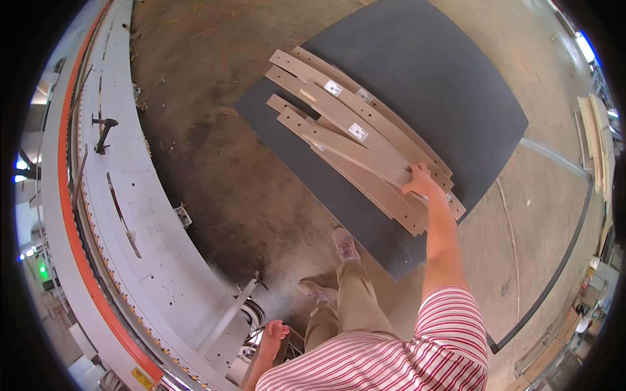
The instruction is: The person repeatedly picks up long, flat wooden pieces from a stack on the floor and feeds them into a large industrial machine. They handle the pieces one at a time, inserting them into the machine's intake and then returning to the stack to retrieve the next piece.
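"Resting where, exactly, is the right hand?"

"Over the near end of a slanting board, thumb toward one edge and the other digits toward the opposite one. It is fairly wide; whether it truly grips cannot be told, since the palm hides the contact."

"Why at that end?"

"Probably because it lies closest to the outstretched arm, and the board looks narrow enough there for a hand to span."

"And how does that board lie?"

"On top of other brown boards, at a slight angle to those beneath. The whole group sits in a loose, staggered fan on a dark grey panel. The uneven ends may make single pieces easier to pick out, and several white labels face up, perhaps for reading from above."

"What of the left hand?"

"It hangs low by the body, near the pale machine, digits loosely bent and half spread, with nothing visible in it. Likely it serves balance while the right arm stretches."

"The feet?"

"Both shoes stand off the panel's near edge, presumably to bring the boards within reach."
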{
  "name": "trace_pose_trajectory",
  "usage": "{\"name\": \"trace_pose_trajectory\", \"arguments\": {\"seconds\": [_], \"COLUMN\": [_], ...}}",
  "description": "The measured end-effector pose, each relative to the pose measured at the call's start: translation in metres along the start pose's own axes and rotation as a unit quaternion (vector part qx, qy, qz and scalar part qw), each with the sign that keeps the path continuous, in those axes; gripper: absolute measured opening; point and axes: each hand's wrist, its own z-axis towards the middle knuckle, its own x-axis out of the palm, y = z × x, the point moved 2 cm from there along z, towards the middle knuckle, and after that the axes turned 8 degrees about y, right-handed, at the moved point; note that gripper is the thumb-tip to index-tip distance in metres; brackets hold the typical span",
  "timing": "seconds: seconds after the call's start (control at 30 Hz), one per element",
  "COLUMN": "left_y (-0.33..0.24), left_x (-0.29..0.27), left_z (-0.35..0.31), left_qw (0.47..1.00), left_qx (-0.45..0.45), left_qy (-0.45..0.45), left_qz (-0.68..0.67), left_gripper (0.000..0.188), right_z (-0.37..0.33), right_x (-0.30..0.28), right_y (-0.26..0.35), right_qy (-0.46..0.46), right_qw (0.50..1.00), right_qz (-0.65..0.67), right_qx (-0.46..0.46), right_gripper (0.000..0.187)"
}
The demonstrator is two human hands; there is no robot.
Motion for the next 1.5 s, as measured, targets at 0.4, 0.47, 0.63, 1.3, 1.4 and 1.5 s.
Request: {"name": "trace_pose_trajectory", "arguments": {"seconds": [0.4,0.47,0.63,1.3,1.4,1.5], "left_y": [0.022,-0.017,-0.157,0.102,0.168,0.203], "left_x": [-0.013,0.001,0.021,-0.226,-0.275,-0.319], "left_z": [-0.005,-0.002,-0.004,-0.227,-0.228,-0.23], "left_qw": [0.999,0.995,0.937,0.516,0.468,0.472], "left_qx": [0.022,0.07,0.299,0.398,0.421,0.421], "left_qy": [-0.022,-0.019,0.029,-0.423,-0.383,-0.371], "left_qz": [-0.027,-0.061,-0.18,-0.63,-0.676,-0.68], "left_gripper": [0.032,0.035,0.057,0.055,0.051,0.051], "right_z": [-0.047,-0.079,-0.206,-0.455,-0.512,-0.516], "right_x": [0.112,0.135,0.193,0.328,0.368,0.425], "right_y": [0.038,0.06,0.144,0.425,0.458,0.468], "right_qy": [-0.185,-0.009,0.446,0.448,0.456,0.386], "right_qw": [0.977,0.99,0.813,0.754,0.755,0.692], "right_qz": [-0.058,0.041,0.323,-0.191,-0.209,-0.19], "right_qx": [-0.085,-0.138,-0.189,-0.44,-0.424,-0.579], "right_gripper": [0.06,0.058,0.07,0.043,0.041,0.038]}}
